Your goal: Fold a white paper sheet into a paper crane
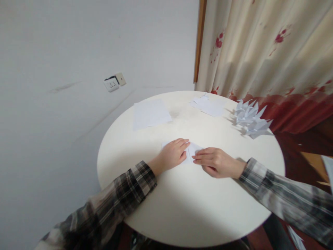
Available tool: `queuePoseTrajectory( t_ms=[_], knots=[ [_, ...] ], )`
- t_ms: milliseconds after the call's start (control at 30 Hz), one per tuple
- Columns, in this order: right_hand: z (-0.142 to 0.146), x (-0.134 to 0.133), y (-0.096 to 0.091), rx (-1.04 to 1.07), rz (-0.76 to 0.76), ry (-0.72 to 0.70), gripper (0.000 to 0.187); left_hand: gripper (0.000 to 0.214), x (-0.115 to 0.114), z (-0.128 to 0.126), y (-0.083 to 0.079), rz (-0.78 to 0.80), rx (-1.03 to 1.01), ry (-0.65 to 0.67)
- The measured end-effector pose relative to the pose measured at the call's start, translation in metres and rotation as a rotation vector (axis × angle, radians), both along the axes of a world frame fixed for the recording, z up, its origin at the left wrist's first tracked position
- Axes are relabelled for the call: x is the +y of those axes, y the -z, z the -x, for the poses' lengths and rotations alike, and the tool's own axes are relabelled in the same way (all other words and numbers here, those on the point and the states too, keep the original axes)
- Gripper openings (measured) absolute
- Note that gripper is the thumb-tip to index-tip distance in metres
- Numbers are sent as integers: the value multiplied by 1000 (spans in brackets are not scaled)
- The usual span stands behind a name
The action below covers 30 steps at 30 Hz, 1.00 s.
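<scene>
A small folded sheet of white paper (191,149) lies on the round white table, with a crease line showing between my hands. My left hand (174,152) covers its left part and holds it down, fingers together and thumb tucked inward. At the paper's right side, my right hand (217,162) grips the folded edge with its fingertips, thumb lower down. Part of the sheet is hidden beneath both hands.
On the table's (187,208) far left lie flat white sheets (152,113). Smaller paper pieces (212,105) are at the back. Several folded paper cranes (251,119) cluster at the right edge. A wall with a socket (111,84) and a flowered curtain (255,48) stand behind.
</scene>
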State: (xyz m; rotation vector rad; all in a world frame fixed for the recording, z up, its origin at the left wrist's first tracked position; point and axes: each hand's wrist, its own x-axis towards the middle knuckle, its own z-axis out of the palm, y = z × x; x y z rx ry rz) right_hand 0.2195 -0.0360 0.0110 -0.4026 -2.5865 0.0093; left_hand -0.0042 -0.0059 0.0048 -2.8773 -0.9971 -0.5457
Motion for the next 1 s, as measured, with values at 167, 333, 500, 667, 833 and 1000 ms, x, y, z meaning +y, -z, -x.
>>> queuePoseTrajectory(
  t_ms=[167, 333, 500, 667, 833, 1000],
  knots=[
    [6, -5, -2, 17, 42, -7, 35, 26, -6, -11, -10, -28, 63, -99],
    [3, 0, -8, 130, 284, 15, 35, 32, -12, -16, -13, -74, 148, -129],
    [-7, 28, -12, 190, 311, 243, 30, 35, -12, -17, -16, -66, 183, -142],
    [-3, 50, -14, -16, 309, 138, 34, 34, -12, -18, -20, -58, 211, -149],
    [-8, 55, -11, -43, 307, 92, 39, 35, -12, -16, -18, -73, 212, -141],
    [-28, 44, -9, -26, 333, 89, 43, 34, -11, -15, -17, -90, 234, -149]
  ],
)
